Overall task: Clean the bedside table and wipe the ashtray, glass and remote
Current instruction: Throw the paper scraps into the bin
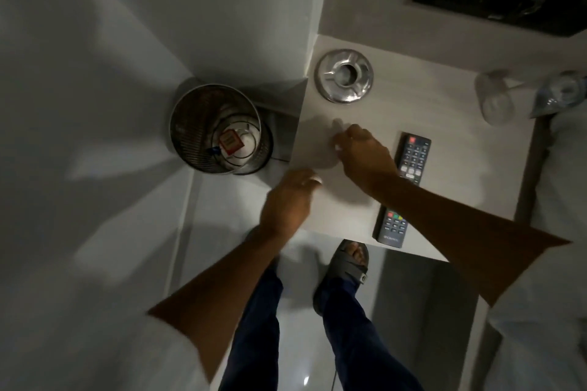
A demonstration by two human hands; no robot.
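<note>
A pale counter (413, 111) is seen. Both grips, left hand (287, 200) and right hand (365, 154), are loosely curled, holding nothing clear. No cloth is seen. The ashtray (344, 75) sits beyond, the remote (405, 181) beside, the glass (494, 98) far off; wiping seems left.

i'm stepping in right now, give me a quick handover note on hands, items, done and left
Left hand: at the near-left edge of the bedside table, fingers curled; no cloth visible in it.
Right hand: over the tabletop left of the remote; something small and pale may be at its fingertips, too blurred to tell.
Ashtray: far-left corner of the table, looks empty.
Glass: far right, beside a plastic bottle.
Mesh bin: on the floor left of the table, with rubbish in it.
Done: cannot tell from this view.
Left: wiping the tabletop, ashtray, glass and remote appears still to come.
</note>
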